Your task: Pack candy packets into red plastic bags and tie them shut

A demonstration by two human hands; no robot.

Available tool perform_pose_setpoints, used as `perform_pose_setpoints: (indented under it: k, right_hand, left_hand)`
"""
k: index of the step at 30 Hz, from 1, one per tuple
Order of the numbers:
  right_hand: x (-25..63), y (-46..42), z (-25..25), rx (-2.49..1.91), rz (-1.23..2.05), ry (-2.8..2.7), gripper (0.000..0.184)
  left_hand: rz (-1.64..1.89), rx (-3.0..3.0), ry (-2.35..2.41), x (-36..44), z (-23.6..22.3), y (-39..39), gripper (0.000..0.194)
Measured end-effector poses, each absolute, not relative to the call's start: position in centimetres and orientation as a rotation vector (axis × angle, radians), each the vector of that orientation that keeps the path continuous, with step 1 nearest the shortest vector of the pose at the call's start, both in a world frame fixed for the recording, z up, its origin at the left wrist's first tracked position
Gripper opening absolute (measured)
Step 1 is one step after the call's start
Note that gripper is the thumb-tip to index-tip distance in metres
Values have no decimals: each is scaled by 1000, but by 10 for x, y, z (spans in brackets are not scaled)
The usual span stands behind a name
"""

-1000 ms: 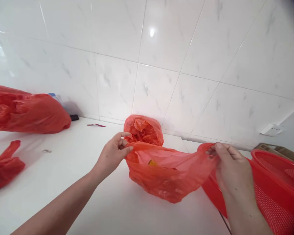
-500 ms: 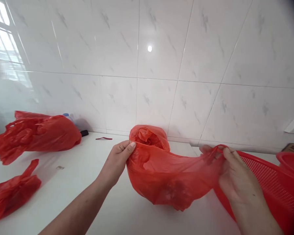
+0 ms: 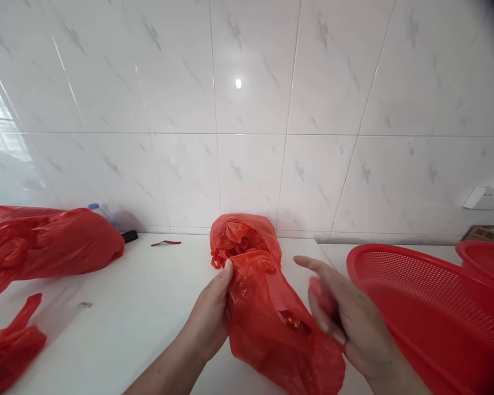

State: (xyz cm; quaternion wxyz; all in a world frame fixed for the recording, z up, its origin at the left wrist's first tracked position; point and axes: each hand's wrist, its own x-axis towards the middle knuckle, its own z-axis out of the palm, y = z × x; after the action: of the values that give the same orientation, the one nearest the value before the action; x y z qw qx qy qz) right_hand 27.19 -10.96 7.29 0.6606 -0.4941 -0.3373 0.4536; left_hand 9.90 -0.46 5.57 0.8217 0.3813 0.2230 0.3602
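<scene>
A red plastic bag (image 3: 259,318) hangs in front of me above the white table, its mouth gaping on the right side. Shiny orange and gold contents (image 3: 294,321) show through the gap. My left hand (image 3: 214,307) pinches the bag's upper left edge, thumb on top. Beside the opening is my right hand (image 3: 346,312), index finger stretched out and the other fingers curled. Something small and red (image 3: 323,296) shows among those fingers, too blurred to name. Behind the held bag, a bundled red bag (image 3: 251,230) rests against the tiled wall.
A large red perforated basket (image 3: 415,280) stands at right, with another red basket (image 3: 486,260) behind it. Two red bags (image 3: 78,241) (image 3: 16,348) lie at left. Near the wall are a black object (image 3: 129,236), a thin red strip (image 3: 166,242) and a blue-capped bottle (image 3: 94,207).
My right hand has let go of the bag's stretched right end and moved left and nearer the opening. The bag now hangs lower, with its contents showing. The view has shifted to the right.
</scene>
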Motion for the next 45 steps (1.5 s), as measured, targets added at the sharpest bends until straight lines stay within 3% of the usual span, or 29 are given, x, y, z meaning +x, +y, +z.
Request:
perform_pose_setpoints:
  k: [4, 8, 11, 14, 19, 21, 25, 29, 39, 45]
  right_hand:
    - [251, -109, 65, -1169, 1161, -942, 63]
    - [243, -105, 59, -1181, 1084, -1022, 41]
    - [244, -104, 62, -1245, 972, -988, 37]
    - [242, -106, 64, -1286, 941, -1011, 37]
    - [238, -111, 63, -1277, 947, -1095, 43]
    - [241, -112, 64, -1350, 900, -1104, 46]
    - [247, -111, 66, -1405, 906, -1156, 47]
    - [249, -108, 64, -1409, 956, -1240, 49]
    - [268, -102, 56, -1284, 1028, -1419, 46]
    - [260, -104, 62, -1534, 908, -1462, 19]
  left_hand:
    - [684, 904, 431, 104, 48, -14, 42]
    - [657, 1215, 507, 106, 44, -22, 33]
    - [1169, 1679, 660, 100, 45, -29, 19]
    - [1569, 2263, 436, 95, 48, -39, 27]
    - [1326, 2792, 278, 101, 44, -44, 11]
    - [1252, 2823, 332, 102, 42, -38, 17]
    - [1182, 2832, 410, 99, 40, -28, 8]
    - [1065, 2930, 526, 98, 35, -23, 18]
    - [814, 2565, 802, 98, 44, -14, 18]
    - [812, 2550, 806, 96, 44, -15, 16]
